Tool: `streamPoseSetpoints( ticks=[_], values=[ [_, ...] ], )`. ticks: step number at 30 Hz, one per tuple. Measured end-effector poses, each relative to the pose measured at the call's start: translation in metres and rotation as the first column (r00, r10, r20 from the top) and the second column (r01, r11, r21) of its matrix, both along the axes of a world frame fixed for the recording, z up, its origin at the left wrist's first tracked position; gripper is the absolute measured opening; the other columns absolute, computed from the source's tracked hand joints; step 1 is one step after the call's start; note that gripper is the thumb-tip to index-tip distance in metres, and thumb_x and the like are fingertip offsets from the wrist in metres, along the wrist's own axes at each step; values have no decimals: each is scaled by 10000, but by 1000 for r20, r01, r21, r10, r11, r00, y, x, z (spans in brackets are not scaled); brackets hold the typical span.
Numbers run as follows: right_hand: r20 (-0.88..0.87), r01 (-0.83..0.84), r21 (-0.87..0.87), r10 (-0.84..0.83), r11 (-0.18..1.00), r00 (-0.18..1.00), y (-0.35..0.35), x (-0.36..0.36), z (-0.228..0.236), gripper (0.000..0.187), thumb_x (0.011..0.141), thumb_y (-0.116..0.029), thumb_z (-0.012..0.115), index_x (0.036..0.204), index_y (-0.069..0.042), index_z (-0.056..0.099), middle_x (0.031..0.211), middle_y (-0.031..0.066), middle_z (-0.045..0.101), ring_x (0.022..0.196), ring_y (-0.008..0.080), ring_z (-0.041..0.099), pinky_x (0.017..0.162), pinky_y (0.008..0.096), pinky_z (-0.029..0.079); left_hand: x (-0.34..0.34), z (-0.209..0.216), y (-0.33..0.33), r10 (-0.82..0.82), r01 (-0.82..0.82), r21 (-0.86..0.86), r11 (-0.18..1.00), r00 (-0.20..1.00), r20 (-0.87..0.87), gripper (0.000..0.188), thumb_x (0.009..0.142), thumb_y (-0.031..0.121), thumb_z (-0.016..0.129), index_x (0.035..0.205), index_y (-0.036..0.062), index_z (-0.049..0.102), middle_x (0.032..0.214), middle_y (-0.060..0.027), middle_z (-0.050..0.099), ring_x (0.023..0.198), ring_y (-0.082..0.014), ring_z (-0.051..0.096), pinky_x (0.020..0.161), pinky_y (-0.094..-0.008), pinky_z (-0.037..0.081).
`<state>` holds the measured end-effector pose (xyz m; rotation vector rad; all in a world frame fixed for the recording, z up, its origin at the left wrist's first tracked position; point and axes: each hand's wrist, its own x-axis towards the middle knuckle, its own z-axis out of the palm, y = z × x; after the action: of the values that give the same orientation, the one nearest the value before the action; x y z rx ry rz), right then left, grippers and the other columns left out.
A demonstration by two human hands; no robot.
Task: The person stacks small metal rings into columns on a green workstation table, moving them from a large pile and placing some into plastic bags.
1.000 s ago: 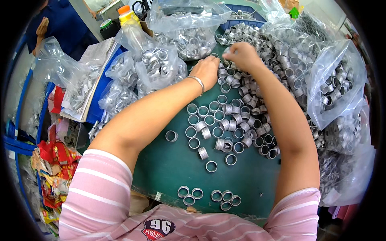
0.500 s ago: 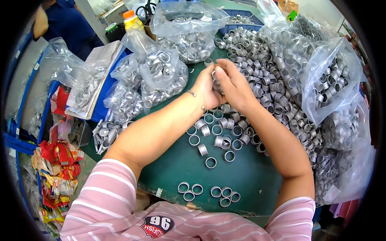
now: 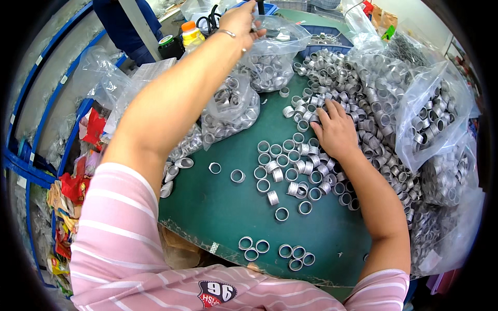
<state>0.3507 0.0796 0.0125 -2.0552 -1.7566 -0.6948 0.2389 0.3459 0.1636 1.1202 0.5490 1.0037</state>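
Note:
My left hand (image 3: 241, 25) is stretched out to the far left, above a clear plastic bag of metal fittings (image 3: 270, 70). Its fingers are bent around something small and dark that I cannot make out. My right hand (image 3: 337, 132) lies palm down on a big heap of grey threaded metal rings (image 3: 332, 67), fingers spread. Loose rings (image 3: 281, 214) are scattered on the green table (image 3: 218, 207) beside it. Near the front edge sit two small groups of rings, one group (image 3: 251, 254) left of the other (image 3: 295, 264). A hex-edged ring (image 3: 214, 168) and a round ring (image 3: 237, 176) lie below my left forearm.
Open clear bags of rings (image 3: 430, 119) line the right side. A blue tray (image 3: 327, 39) stands at the back. Far left are a yellow bottle with an orange cap (image 3: 192, 33), a dark jar (image 3: 168, 46), blue-edged shelving (image 3: 39, 59) and a person in dark blue (image 3: 122, 26).
My hands, together over the rings before, have parted. The left has swung far forward and left; the right has come down onto the heap. Two rings formerly behind my left arm now show.

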Motion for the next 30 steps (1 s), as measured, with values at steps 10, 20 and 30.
streamPoseSetpoints(
  ticks=[10,20,30],
  values=[
    [-23,16,105,-14,994,1000,-12,7,-8,169,783,-209,627,758,-43,610,1163,177,572,940,289,583,682,373,504,47,-59,-82,172,210,976,48,961,-215,143,789,160,619,885,55,625,842,-165,632,782,-291,624,675,-370,490],
    [-25,15,125,-12,992,1000,-4,5,-12,134,754,-175,614,737,-42,614,1141,168,585,925,283,587,678,373,503,64,-141,-117,571,711,575,406,294,-767,246,780,264,644,947,87,682,1102,-130,579,1030,-304,572,888,-481,442],
    [-38,30,126,-25,992,999,-4,8,-15,124,729,-160,608,739,-38,629,1147,157,585,946,284,581,711,376,502,52,-150,-117,508,615,695,373,491,-708,234,706,265,730,889,124,693,845,-73,656,896,-264,598,768,-437,453]
  ],
)
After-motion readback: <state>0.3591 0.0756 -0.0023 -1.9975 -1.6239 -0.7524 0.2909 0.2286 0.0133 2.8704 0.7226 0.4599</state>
